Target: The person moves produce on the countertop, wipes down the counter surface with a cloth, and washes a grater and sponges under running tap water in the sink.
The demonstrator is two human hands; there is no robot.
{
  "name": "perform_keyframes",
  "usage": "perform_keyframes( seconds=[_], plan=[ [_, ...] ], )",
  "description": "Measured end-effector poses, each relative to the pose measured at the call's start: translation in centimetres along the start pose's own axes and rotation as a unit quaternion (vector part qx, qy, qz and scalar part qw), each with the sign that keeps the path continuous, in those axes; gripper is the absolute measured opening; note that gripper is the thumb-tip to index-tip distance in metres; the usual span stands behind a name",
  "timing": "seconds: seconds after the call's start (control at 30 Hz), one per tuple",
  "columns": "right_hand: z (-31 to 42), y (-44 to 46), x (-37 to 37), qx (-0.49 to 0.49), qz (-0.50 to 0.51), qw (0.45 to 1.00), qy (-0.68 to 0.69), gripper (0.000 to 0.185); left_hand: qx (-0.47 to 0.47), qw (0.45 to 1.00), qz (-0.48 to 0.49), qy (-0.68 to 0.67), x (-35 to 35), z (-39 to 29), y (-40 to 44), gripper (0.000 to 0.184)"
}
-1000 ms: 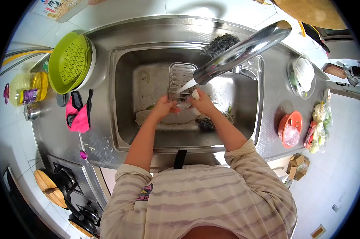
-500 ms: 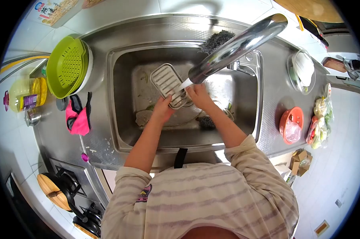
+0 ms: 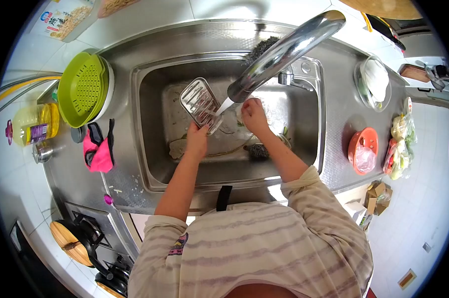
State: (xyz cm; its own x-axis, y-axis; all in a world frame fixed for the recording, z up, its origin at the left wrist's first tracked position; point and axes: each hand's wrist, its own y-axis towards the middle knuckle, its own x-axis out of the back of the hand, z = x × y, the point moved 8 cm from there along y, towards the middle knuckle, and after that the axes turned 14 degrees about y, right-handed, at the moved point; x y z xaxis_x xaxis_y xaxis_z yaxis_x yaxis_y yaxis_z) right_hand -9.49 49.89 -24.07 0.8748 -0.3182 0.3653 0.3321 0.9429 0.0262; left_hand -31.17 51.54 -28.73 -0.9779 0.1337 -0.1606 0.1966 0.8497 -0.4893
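My left hand [image 3: 197, 141] grips the lower end of a slotted, rounded rectangular rack [image 3: 197, 99], tilted over the sink basin [image 3: 160, 89]. Water from the chrome faucet [image 3: 289, 52] runs onto the rack's right side. To the right of the stream is my right hand [image 3: 254, 115], apart from the rack, its fingers curled together; whatever they may hold is hidden. A dark mesh scrubber [image 3: 258, 151] lies in the basin below my right hand, beside a partly hidden round item. Peel-like scraps lie on the basin floor.
Green colanders [image 3: 85, 89], an oil bottle [image 3: 36, 124] and a pink cloth [image 3: 99, 149] are on the left. At right are a glass bowl [image 3: 358, 87], a red basket [image 3: 356, 154] and bagged vegetables [image 3: 399, 149]. A dark wiry clump [image 3: 261, 48] sits behind the basin.
The rack has moved left and tilted in my left hand. My right hand has drawn away from it to the right. The view has shifted slightly.
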Motion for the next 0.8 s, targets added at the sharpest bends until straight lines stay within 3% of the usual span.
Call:
perform_keyframes(
  seconds=[0.13, 0.23, 0.3, 0.43, 0.5, 0.53, 0.57, 0.6, 0.63, 0.7, 0.73, 0.8],
  plan=[
    [0.5, -0.7, -0.7, -0.005, 0.068, 0.997, -0.032, 0.016, 0.024, 0.999, 0.033, 0.02, 0.5, 0.1, 0.4, 0.033],
    [0.3, -1.1, -0.6, -0.089, 0.129, 0.987, -0.022, 0.029, 0.065, 0.991, 0.085, 0.078, -0.2, -0.6, -0.3, 0.034],
    [-1.6, -1.4, -2.1, -0.111, 0.18, 0.969, 0.124, 0.044, 0.124, 0.98, 0.158, -0.007, -2.2, 0.0, -1.4, 0.039],
    [-2.7, -3.2, -2.7, -0.179, 0.215, 0.947, 0.158, 0.051, 0.154, 0.977, 0.143, -0.022, -2.2, 0.7, -3.5, 0.043],
    [-3.9, -4.4, -4.0, -0.141, 0.287, 0.944, 0.083, 0.049, 0.214, 0.958, 0.168, 0.089, -1.0, 3.0, -3.7, 0.054],
    [-4.1, -4.9, -4.6, -0.13, 0.313, 0.939, 0.06, 0.048, 0.212, 0.959, 0.167, 0.089, -1.0, 3.2, -3.7, 0.054],
    [-4.3, -5.3, -5.2, -0.118, 0.34, 0.932, 0.037, 0.047, 0.122, 0.972, 0.155, 0.126, -1.1, 2.1, -3.1, 0.06],
    [-1.9, -4.9, -4.7, -0.099, 0.32, 0.942, -0.003, 0.046, 0.031, 0.976, 0.141, 0.161, -1.3, 0.7, -2.9, 0.065],
    [-0.2, -4.8, -4.6, -0.079, 0.301, 0.949, -0.043, 0.045, 0.028, 0.977, 0.138, 0.16, -1.7, 0.8, -2.6, 0.065],
    [0.1, -4.8, -5.6, -0.053, 0.268, 0.961, -0.039, 0.04, -0.061, 0.955, 0.052, 0.285, -1.5, -0.8, -1.6, 0.074],
    [-0.5, -4.5, -5.7, -0.083, 0.254, 0.964, -0.013, 0.038, -0.062, 0.956, 0.048, 0.284, -1.4, -1.3, -1.2, 0.074],
    [-1.6, -3.5, -5.6, -0.11, 0.24, 0.964, 0.013, 0.035, 0.001, 0.987, 0.118, 0.109, -1.7, -1.5, -0.8, 0.062]
  ],
)
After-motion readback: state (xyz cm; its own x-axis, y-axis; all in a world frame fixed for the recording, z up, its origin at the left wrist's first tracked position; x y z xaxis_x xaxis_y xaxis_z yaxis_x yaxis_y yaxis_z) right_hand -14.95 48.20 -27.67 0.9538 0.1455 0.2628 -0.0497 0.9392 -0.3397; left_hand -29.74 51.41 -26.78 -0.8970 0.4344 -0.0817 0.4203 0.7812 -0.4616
